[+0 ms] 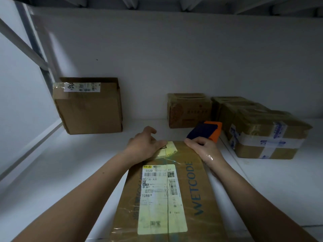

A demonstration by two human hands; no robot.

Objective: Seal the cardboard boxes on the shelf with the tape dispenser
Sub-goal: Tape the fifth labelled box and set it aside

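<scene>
Nearest, box (183, 198) reads WETCODE; right hand (206, 151) grips tape dispenser (205, 131)

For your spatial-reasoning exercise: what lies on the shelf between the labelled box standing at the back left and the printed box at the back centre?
Head view: only bare white shelf lies between labelled box and printed box.

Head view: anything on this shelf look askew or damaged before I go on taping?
Yes. The box with the handwritten label, at the back left of the shelf, sits tilted, and its top right flap corner gapes. The WETCODE box under both hands lies flat; its clear tape is wrinkled.
</scene>
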